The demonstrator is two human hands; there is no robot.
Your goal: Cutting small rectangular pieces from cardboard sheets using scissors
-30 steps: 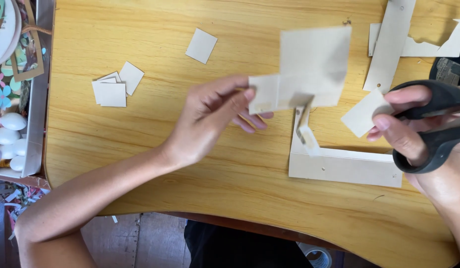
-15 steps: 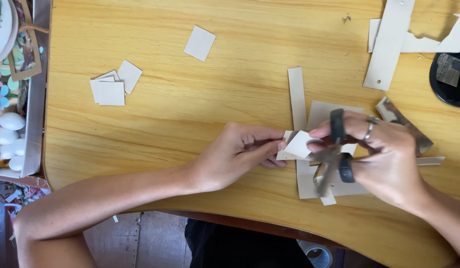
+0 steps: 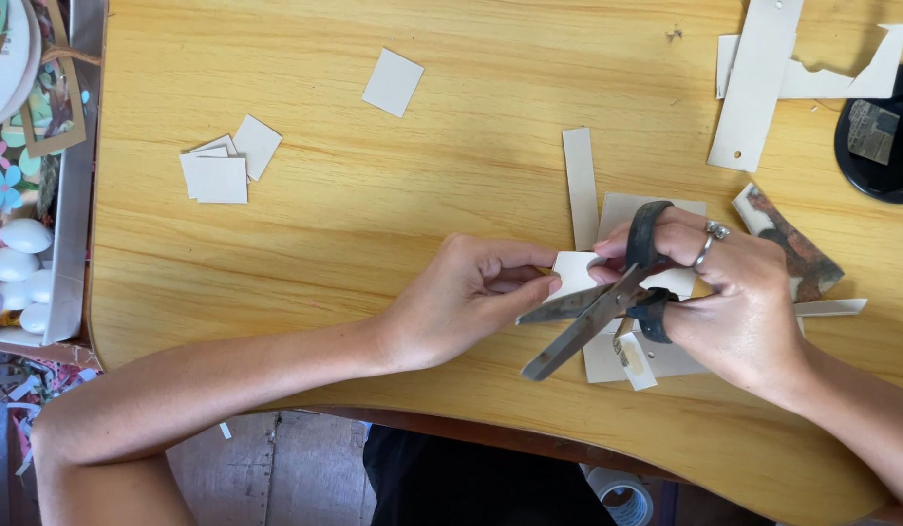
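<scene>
Black scissors point(image 3: 607, 307) now gape wider; right hand point(image 3: 739, 302) grips them, left hand point(image 3: 466, 297) pinches card piece point(image 3: 573, 273).

Black-handled scissors point(image 3: 607, 307), pale cream card pieces point(image 3: 218, 175), honey-yellow wood-grain table point(image 3: 374, 263), white eggs point(image 3: 23, 253)

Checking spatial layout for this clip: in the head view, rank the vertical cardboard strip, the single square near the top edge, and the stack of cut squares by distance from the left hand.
From the left hand:
1. Vertical cardboard strip, just up and to its right.
2. Single square, farther up the wooden table.
3. Stack of cut squares, far to the left, near the table's left edge.
</scene>
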